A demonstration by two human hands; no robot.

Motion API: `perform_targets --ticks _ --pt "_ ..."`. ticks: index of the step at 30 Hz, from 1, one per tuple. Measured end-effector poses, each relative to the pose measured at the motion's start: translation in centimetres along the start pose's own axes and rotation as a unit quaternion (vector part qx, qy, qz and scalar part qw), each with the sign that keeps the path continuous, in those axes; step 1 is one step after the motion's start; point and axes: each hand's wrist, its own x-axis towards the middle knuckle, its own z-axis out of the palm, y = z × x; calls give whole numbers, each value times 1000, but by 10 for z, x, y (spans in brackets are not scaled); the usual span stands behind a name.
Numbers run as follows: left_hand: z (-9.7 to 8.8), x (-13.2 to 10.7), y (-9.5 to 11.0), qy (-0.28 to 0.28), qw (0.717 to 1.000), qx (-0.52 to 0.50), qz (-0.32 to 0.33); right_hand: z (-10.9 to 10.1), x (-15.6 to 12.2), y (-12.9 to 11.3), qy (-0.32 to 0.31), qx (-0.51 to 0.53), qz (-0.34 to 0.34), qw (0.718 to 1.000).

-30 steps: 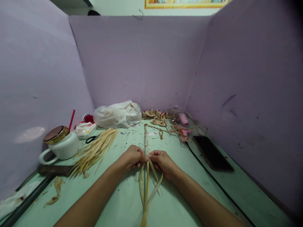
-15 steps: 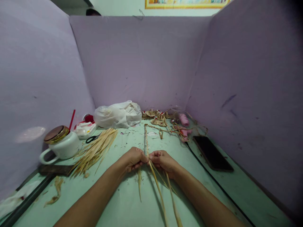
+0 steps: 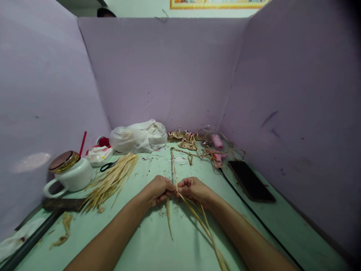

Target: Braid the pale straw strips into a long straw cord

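Because the straw-coloured braid [image 3: 173, 165] is so thin and seems made of dry, flat fibre, I judge that it weighs next to nothing and bends readily along its plaited length, though it could fray or split under a hard tug. It stretches over the worktop [image 3: 146, 244] straight ahead of me, running from a bend on the far side down to my grip, and I would take hold of it at its near end, where the plaiting gives way to loose strands [image 3: 193, 211]. Those look smooth and springy, so I expect them to slip unless pinched firmly. My left hand [image 3: 161, 190] is closed, thumb and fingers gathered at the left of that junction, with a shorter strand [image 3: 169, 220] hanging below it. My right hand [image 3: 194, 191] sits just beside it, fingertips pinched on the braid's right side, while the loose strands slant down and to the right; I cannot tell which strand each finger grips.
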Motion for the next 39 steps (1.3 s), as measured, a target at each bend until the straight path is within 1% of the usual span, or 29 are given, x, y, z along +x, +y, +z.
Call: perform_targets --ticks 3,7,9,12,16,20,23,26,28,30,32,33,34,36,37,39 --pt "3 0 -1 26 1000 -5 6 3 -1 -1 15 -45 -9 999" --pt "6 1 -1 50 999 7 14 4 0 -1 87 -95 -12 992" --pt "7 1 -2 62 998 26 21 2 2 0 120 -141 -19 983" --pt "9 1 -2 75 996 50 30 0 2 1 153 -231 -32 960" --pt "14 -1 -2 96 994 53 23 6 -6 -3 166 -342 -43 924" --pt "18 -6 3 125 992 18 -9 20 -20 -8 175 -446 -95 873" --pt "17 -9 7 105 994 -18 -29 29 -27 -10 179 -522 -134 823" --pt "14 -8 6 93 995 -26 -27 35 -30 -11 170 -589 -144 777" --pt "13 -6 3 95 995 -17 -10 39 -31 -11 152 -618 -145 757" --pt "12 -3 0 88 996 5 6 41 -32 -11 134 -631 -147 750" --pt "10 0 -3 77 997 24 20 40 -31 -11 123 -623 -151 757" --pt "8 1 -4 68 997 26 24 37 -30 -11 119 -607 -152 770" --pt "7 2 -5 57 998 23 25 33 -29 -12 115 -583 -151 790" --pt "3 3 -6 35 999 7 28 21 -22 -12 123 -505 -139 843" --pt "2 4 -6 24 999 0 29 14 -18 -11 135 -454 -128 871" --pt "0 4 -7 8 999 -9 31 3 -9 -10 183 -330 -106 920"
